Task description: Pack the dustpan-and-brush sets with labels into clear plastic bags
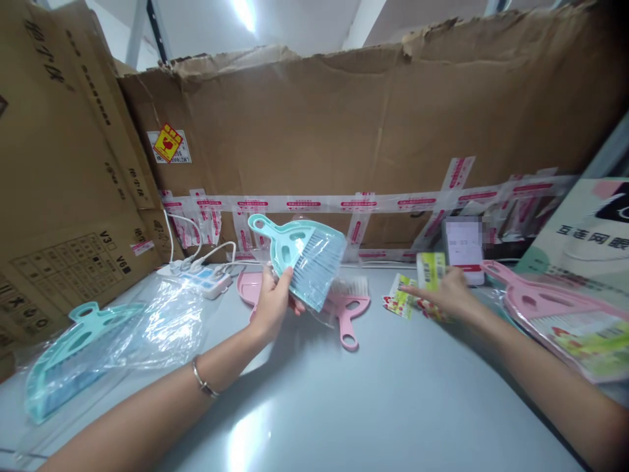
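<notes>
A teal dustpan and brush (309,257) in clear plastic is up at the frame's centre, its lower edge pinched between the left hand's (275,303) thumb and fingers. A pink brush (350,313) lies just behind. Right of centre, the right hand (451,295) stretches one finger over printed cards (403,296) (whether the others pinch one, I cannot tell). A power strip (209,282) sits left of centre.
</notes>
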`<act>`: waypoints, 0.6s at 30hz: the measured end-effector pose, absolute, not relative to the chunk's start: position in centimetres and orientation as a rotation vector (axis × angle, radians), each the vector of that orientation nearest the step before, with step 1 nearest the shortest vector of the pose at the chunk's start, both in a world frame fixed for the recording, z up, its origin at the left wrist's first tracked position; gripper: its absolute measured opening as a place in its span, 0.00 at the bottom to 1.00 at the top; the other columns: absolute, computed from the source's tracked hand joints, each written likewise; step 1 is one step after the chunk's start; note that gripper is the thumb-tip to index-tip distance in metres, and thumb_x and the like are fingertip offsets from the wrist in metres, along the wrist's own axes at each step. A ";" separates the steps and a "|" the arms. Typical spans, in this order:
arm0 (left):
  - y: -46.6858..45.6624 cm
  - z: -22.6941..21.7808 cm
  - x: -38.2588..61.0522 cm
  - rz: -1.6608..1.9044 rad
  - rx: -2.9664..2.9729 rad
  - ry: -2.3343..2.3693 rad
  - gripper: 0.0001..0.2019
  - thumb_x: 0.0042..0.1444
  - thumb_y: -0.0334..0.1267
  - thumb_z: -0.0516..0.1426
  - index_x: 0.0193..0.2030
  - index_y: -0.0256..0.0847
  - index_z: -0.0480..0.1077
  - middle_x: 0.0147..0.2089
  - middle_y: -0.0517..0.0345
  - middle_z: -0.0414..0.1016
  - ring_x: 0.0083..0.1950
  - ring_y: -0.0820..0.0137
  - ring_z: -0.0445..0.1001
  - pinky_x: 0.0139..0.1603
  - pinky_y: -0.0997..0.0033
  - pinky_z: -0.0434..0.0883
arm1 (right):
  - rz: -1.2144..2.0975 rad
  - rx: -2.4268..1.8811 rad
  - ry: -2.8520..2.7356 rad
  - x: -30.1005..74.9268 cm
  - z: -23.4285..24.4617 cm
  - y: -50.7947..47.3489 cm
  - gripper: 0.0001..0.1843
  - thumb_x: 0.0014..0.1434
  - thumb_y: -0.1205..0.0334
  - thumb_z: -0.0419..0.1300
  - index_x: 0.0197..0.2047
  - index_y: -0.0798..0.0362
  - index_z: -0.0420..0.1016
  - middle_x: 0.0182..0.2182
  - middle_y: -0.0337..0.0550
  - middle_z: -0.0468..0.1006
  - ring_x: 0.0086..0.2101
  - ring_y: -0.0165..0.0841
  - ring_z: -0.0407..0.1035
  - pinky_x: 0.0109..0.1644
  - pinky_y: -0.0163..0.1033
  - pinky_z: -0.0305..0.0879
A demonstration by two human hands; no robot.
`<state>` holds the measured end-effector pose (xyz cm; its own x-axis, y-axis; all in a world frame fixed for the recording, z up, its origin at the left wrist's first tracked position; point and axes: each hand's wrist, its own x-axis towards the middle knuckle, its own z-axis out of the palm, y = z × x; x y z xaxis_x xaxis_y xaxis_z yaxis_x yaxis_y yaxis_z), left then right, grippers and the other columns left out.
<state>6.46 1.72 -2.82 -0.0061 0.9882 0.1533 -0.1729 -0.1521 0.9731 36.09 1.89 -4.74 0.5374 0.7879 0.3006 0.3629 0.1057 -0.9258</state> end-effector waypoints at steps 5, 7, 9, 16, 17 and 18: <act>0.3 -3.8 6.6 1.283 1.191 0.919 0.20 0.52 0.50 0.57 0.43 0.44 0.52 0.19 0.71 0.68 0.13 0.73 0.67 0.12 0.78 0.64 | -0.013 -1.348 -1.161 31.2 -2.7 -0.5 0.23 0.43 0.44 0.65 0.34 0.48 0.61 0.42 0.50 0.67 0.48 0.46 0.61 0.53 0.55 0.58; -0.5 -3.9 7.1 1.260 1.200 0.872 0.23 0.51 0.52 0.57 0.45 0.44 0.51 0.20 0.70 0.69 0.13 0.72 0.68 0.12 0.77 0.65 | 0.479 -1.307 -1.246 28.0 -2.3 -1.3 0.23 0.45 0.41 0.63 0.34 0.50 0.65 0.33 0.45 0.71 0.36 0.40 0.67 0.43 0.50 0.64; -1.2 -3.6 7.3 1.202 1.231 0.856 0.25 0.50 0.55 0.57 0.46 0.45 0.51 0.20 0.70 0.69 0.13 0.72 0.68 0.12 0.76 0.65 | 1.006 -1.179 -1.214 25.9 -2.5 -1.8 0.25 0.44 0.41 0.65 0.37 0.52 0.67 0.29 0.42 0.74 0.30 0.36 0.69 0.38 0.45 0.66; -1.2 -3.1 7.1 1.211 1.354 1.075 0.27 0.49 0.67 0.49 0.27 0.42 0.57 0.11 0.72 0.53 0.10 0.80 0.52 0.10 0.80 0.50 | 1.366 -0.889 -0.866 24.8 -4.0 -2.4 0.28 0.39 0.53 0.73 0.42 0.48 0.68 0.34 0.37 0.80 0.31 0.32 0.73 0.33 0.36 0.69; -0.8 -3.1 7.1 1.245 1.356 1.083 0.28 0.50 0.68 0.48 0.25 0.42 0.57 0.10 0.71 0.52 0.10 0.80 0.51 0.11 0.80 0.49 | 1.367 -0.887 -0.872 24.9 -4.1 -2.5 0.28 0.39 0.52 0.73 0.43 0.48 0.69 0.35 0.38 0.80 0.31 0.33 0.74 0.32 0.36 0.70; -0.1 -3.0 6.9 1.285 1.345 1.092 0.28 0.50 0.68 0.47 0.24 0.41 0.58 0.10 0.71 0.52 0.10 0.80 0.50 0.11 0.80 0.48 | 1.363 -0.890 -0.879 24.9 -4.1 -2.7 0.28 0.40 0.52 0.73 0.43 0.48 0.69 0.36 0.38 0.80 0.32 0.33 0.74 0.31 0.36 0.70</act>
